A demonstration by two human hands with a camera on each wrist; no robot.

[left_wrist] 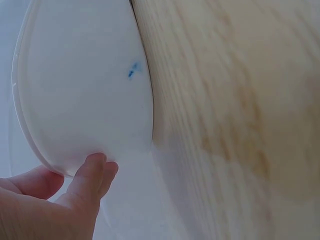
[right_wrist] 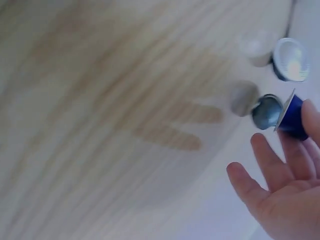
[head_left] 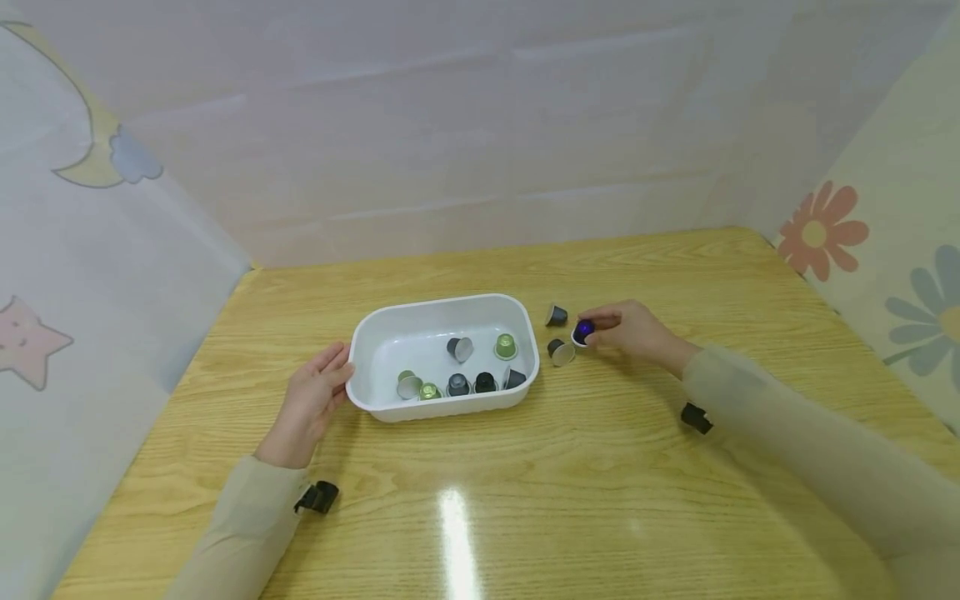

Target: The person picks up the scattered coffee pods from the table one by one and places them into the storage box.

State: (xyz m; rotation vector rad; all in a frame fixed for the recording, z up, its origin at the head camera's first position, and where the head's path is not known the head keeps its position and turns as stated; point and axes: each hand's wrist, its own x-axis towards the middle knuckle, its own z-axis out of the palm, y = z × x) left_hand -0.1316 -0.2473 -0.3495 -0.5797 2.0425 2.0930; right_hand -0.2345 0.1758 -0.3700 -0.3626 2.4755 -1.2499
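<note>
My left hand (head_left: pixel 311 398) grips the left end of a white plastic basin (head_left: pixel 442 308), thumb at the rim and fingers against the outer wall (left_wrist: pixel 85 90). Inside it lie several coffee capsules, among them a green one (head_left: pixel 506 346), a black one (head_left: pixel 485 382) and a grey one (head_left: pixel 458 384). To the right of the basin, my right hand (head_left: pixel 633 331) pinches a dark blue coffee capsule (head_left: pixel 583 332) between thumb and fingers; the right wrist view shows the blue capsule (right_wrist: pixel 292 117) tilted on its side. Two dark capsules, one farther back (head_left: pixel 557 315) and one nearer (head_left: pixel 560 352), lie on the table just left of that hand.
The wooden table (head_left: pixel 570 475) carries the basin near its middle. A pale sheet (head_left: pixel 480 142) hangs behind the table's back edge, with patterned panels on both sides. Small black clips (head_left: pixel 318 497) hang at the sleeves.
</note>
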